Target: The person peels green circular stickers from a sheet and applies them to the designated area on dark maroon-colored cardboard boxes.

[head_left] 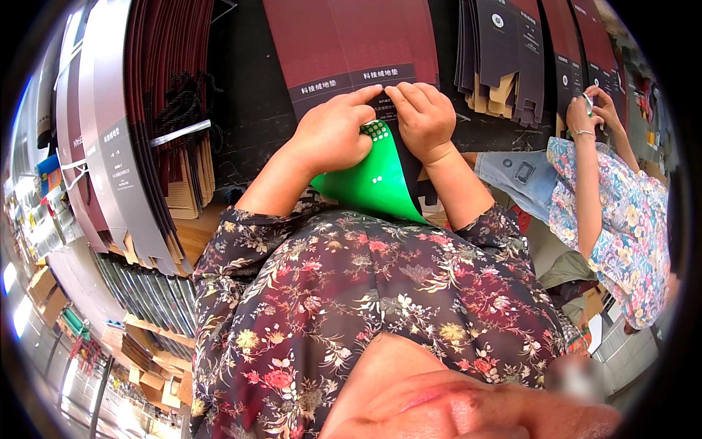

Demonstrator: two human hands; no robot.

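Observation:
A flat maroon and grey carton (351, 44) lies before me, its printed grey end toward my body. My left hand (333, 130) is curled closed on a bright green sheet (365, 179) with pale round stickers along its top edge, and its index finger reaches out onto the carton. My right hand (423, 121) is closed in a pinch, its fingertips on the carton's grey end, almost meeting the left index fingertip. Whatever the right fingertips hold is too small or hidden to make out. The sheet hangs bent below both hands, against my floral top.
Upright stacked maroon cartons (172, 58) stand at the left, with black cord (183, 110) beside them. More grey and maroon cartons (504, 51) lie at the upper right on the black tabletop (245, 88). A co-worker in a floral shirt (614, 212) works at the right.

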